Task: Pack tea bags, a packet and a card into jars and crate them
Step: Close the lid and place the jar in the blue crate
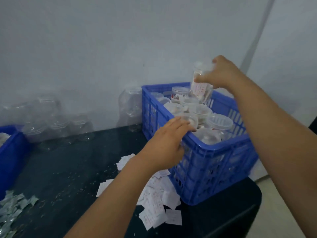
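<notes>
A blue plastic crate point(211, 162) stands on the dark table at the right, holding several clear jars with lids. My right hand point(221, 73) grips a clear filled jar point(201, 88) near its top, above the crate's far corner; a red-printed card shows inside it. My left hand point(164, 143) rests on the crate's near-left rim, fingers lying over the edge next to a jar lid. White cards and packets point(154, 200) lie scattered on the table beside the crate. Silvery tea bags point(12, 210) are heaped at the lower left.
Empty clear jars point(56, 124) stand along the wall at the left, and two stacked ones point(131, 107) sit just behind the crate. A second blue crate point(10, 152) is at the left edge. The table's right edge drops off beyond the crate.
</notes>
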